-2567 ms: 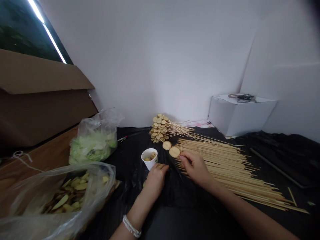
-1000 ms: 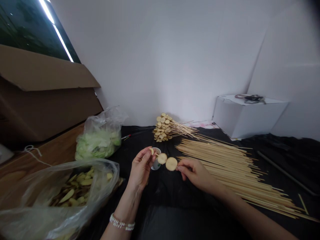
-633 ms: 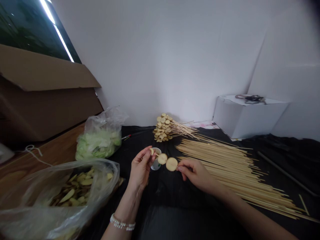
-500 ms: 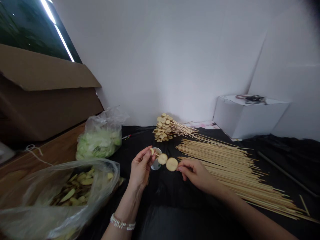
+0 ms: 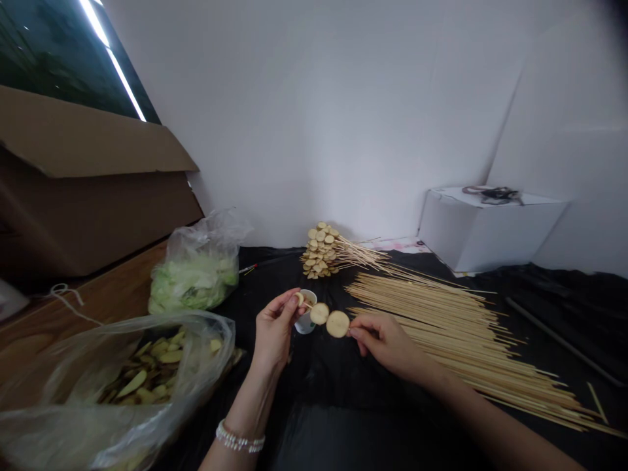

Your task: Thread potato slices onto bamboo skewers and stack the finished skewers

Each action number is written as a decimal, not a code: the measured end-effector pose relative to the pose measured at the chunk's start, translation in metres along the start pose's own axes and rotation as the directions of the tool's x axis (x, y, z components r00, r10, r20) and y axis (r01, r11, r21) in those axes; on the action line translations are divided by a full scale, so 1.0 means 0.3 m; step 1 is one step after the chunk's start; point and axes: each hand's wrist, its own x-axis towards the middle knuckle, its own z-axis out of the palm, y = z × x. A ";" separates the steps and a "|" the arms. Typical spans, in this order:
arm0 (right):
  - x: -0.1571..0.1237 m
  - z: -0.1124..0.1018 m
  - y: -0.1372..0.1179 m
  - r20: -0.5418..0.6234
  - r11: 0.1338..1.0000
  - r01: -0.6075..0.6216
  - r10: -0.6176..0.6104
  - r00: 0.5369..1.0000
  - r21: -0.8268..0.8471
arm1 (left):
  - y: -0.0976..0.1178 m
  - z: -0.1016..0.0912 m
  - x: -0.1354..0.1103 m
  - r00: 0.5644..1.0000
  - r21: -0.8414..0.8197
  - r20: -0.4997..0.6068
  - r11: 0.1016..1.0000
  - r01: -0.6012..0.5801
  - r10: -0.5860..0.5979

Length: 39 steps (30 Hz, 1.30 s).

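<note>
Skewer (image 5: pixel 309 305) pinched in right grip (image 5: pixel 385 339), two slices (image 5: pixel 338 324) threaded beyond; smaller slice (image 5: pixel 300 298) pinched in left grip (image 5: pixel 275 327), at the skewer's far end. Best pressed straight, grip at edges.

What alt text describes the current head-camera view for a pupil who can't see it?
The right hand holds a skewer with two round slices, and the left hand pinches another slice near one end. Behind them are a white cup and a pile of loaded skewers, with bare sticks at right and clear bags at left.
</note>
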 end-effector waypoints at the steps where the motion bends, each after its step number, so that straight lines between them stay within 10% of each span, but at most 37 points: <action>1: 0.000 0.001 0.000 -0.004 1.000 -0.002 0.002 1.000 -0.008 | -0.003 -0.002 0.001 1.000 0.033 -0.003 0.999 -0.022 0.022; 7: -0.001 0.010 -0.004 -0.021 1.000 -0.016 0.016 1.000 -0.017 | -0.010 0.002 -0.012 0.994 0.243 0.013 0.964 -0.112 0.112; 16: -0.002 0.005 -0.013 -0.058 1.000 0.004 -0.005 0.998 -0.012 | -0.004 0.015 -0.012 0.997 -0.017 0.012 0.997 0.079 -0.079; 39: 0.001 0.019 0.003 -0.046 0.999 -0.031 0.030 0.998 -0.010 | -0.037 -0.007 -0.009 0.994 0.136 0.040 0.986 0.093 -0.099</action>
